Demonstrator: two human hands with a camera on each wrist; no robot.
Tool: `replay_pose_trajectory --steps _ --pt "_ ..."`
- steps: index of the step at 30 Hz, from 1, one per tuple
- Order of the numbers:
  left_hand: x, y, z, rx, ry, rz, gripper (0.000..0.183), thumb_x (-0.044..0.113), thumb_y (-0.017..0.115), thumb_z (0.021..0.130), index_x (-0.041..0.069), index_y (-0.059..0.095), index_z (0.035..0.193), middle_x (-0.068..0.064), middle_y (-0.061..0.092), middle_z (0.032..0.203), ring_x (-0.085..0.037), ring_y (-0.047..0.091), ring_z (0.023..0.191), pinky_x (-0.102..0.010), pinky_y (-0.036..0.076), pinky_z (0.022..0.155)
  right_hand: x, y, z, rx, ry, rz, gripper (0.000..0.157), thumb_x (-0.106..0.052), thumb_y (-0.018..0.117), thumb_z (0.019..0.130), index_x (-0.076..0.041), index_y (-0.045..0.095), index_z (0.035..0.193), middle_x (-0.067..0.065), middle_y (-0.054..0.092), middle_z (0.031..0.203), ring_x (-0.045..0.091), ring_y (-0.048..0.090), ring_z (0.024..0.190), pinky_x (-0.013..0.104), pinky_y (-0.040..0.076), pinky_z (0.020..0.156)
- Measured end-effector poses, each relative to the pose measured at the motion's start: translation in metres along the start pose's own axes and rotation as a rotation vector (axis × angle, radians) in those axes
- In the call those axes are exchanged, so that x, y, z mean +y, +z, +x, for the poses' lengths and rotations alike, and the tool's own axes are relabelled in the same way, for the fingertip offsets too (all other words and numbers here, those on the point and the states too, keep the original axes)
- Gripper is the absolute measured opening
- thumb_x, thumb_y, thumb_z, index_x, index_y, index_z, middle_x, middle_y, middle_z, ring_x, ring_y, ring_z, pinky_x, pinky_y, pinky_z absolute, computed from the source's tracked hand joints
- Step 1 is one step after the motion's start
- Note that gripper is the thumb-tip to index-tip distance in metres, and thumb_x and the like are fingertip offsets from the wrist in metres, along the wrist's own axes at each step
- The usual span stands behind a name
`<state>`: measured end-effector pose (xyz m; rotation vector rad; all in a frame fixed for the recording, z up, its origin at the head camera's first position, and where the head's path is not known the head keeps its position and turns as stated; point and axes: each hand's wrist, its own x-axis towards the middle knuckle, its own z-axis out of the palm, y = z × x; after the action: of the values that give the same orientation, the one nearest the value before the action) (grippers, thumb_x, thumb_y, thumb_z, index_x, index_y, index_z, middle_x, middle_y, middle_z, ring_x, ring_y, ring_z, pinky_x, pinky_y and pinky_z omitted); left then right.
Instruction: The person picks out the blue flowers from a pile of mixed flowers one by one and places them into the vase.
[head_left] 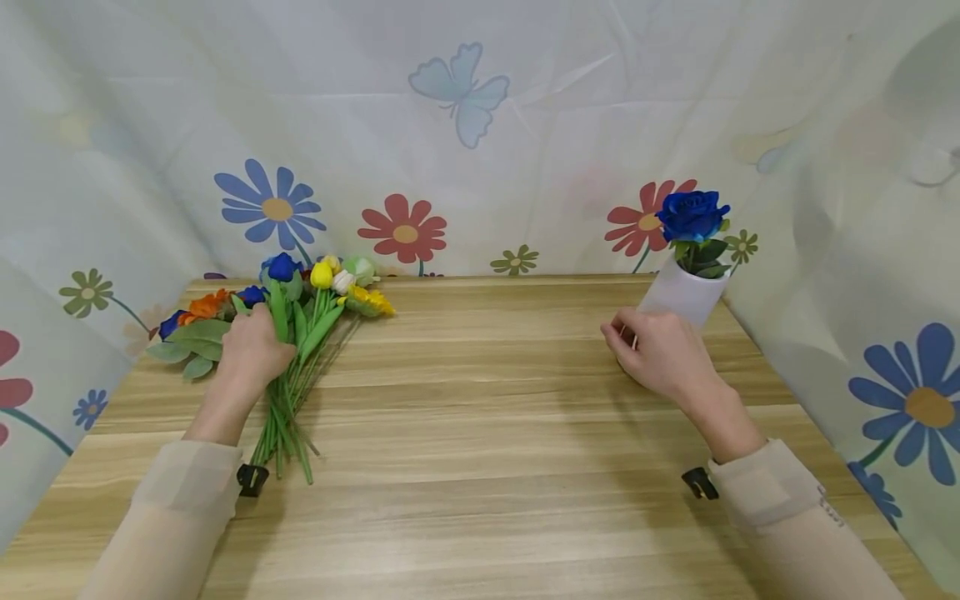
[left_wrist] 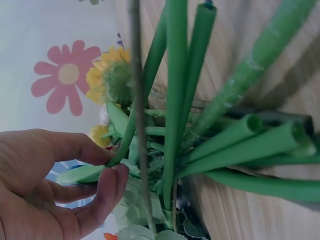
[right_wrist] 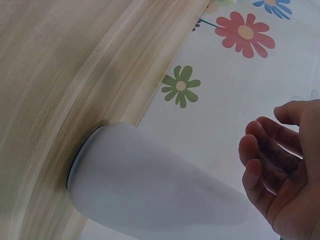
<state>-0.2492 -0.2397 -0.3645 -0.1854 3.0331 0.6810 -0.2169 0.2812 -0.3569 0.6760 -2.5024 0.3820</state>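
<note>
My left hand (head_left: 253,348) is over a bunch of artificial flowers on the left of the table. In the left wrist view its thumb and forefinger pinch a thin green flower stem (left_wrist: 127,137); the bloom on that stem cannot be made out. Other thick green stems (left_wrist: 175,100) cross close by. At the right, my right hand (head_left: 663,354) hovers beside a white vase (head_left: 678,296), fingers loosely curled around nothing. A gap separates hand and vase wall (right_wrist: 150,185) in the right wrist view. One blue rose (head_left: 692,218) stands in the vase.
Yellow tulips (head_left: 322,275), a sunflower (head_left: 369,302), orange flowers (head_left: 206,307) and blue roses (head_left: 282,267) lie at the table's back left, stems toward me. A floral curtain (head_left: 465,183) hangs behind the wooden table (head_left: 480,417) and along both sides.
</note>
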Motion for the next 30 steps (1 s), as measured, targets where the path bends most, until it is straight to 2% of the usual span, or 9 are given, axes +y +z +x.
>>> replay_pose_trajectory --steps 3,6,9,11,15,21,27,30 --pt "0.002 0.000 -0.001 0.023 0.014 -0.007 0.069 0.008 0.064 0.089 -0.027 0.033 0.139 -0.048 0.047 0.116 -0.062 0.052 0.102 -0.065 0.049 0.080 0.000 0.001 -0.001 -0.006 0.005 0.001 0.014 -0.013 0.072 0.095 -0.010 0.070 0.082 0.000 0.066 0.067 0.013 0.059 0.054 0.037 0.049 0.051" --pt "0.003 -0.001 -0.003 0.042 0.026 -0.017 0.050 0.008 0.062 0.088 -0.024 0.045 0.123 -0.038 0.054 0.096 -0.051 0.058 0.082 -0.053 0.050 0.063 0.000 0.001 -0.001 -0.012 0.012 -0.001 0.014 -0.014 0.072 0.095 -0.010 0.070 0.082 0.000 0.066 0.067 0.013 0.059 0.054 0.037 0.049 0.051" --pt "0.004 -0.001 -0.004 0.059 0.038 -0.027 0.024 0.008 0.060 0.088 -0.012 0.052 0.097 -0.023 0.052 0.077 -0.037 0.054 0.066 -0.042 0.045 0.054 0.000 0.002 -0.001 -0.021 0.018 -0.001 0.014 -0.014 0.072 0.095 -0.009 0.070 0.082 0.001 0.066 0.067 0.013 0.059 0.054 0.037 0.049 0.051" --pt "0.006 -0.001 -0.005 0.077 0.050 -0.030 0.015 0.007 0.060 0.087 -0.003 0.050 0.085 -0.016 0.048 0.071 -0.031 0.051 0.061 -0.040 0.043 0.053 0.000 0.002 -0.001 -0.026 0.022 -0.003 0.015 -0.014 0.072 0.096 -0.009 0.070 0.082 0.001 0.066 0.067 0.014 0.059 0.054 0.038 0.049 0.051" --pt "0.009 -0.002 -0.007 0.128 0.095 -0.031 0.017 0.006 0.061 0.087 0.004 0.047 0.077 -0.011 0.044 0.067 -0.028 0.047 0.059 -0.040 0.040 0.054 0.000 0.002 -0.001 -0.034 0.029 -0.007 0.015 -0.014 0.072 0.096 -0.008 0.071 0.082 0.001 0.066 0.068 0.014 0.059 0.054 0.038 0.050 0.052" --pt "0.015 -0.002 -0.009 0.183 0.138 -0.046 0.014 0.001 0.058 0.085 0.004 0.047 0.077 -0.008 0.039 0.063 -0.026 0.042 0.057 -0.038 0.035 0.053 0.000 0.002 -0.001 -0.043 0.036 -0.009 0.015 -0.015 0.071 0.096 -0.008 0.071 0.082 0.001 0.066 0.068 0.014 0.059 0.054 0.037 0.050 0.051" --pt "0.020 -0.002 -0.010 0.222 0.163 -0.065 0.020 -0.002 0.056 0.083 0.007 0.043 0.071 -0.003 0.034 0.057 -0.022 0.035 0.052 -0.036 0.030 0.051 -0.002 0.002 -0.001 -0.059 0.042 0.003 0.016 -0.016 0.071 0.097 -0.009 0.071 0.083 0.001 0.066 0.068 0.012 0.057 0.053 0.035 0.048 0.050" --pt "0.022 -0.003 -0.010 0.241 0.174 -0.080 0.020 -0.002 0.057 0.083 0.007 0.046 0.069 -0.003 0.037 0.055 -0.022 0.036 0.053 -0.036 0.029 0.053 -0.003 0.002 -0.001 -0.061 0.042 0.008 0.016 -0.016 0.070 0.097 -0.009 0.071 0.082 0.000 0.065 0.067 0.010 0.055 0.052 0.033 0.046 0.049"
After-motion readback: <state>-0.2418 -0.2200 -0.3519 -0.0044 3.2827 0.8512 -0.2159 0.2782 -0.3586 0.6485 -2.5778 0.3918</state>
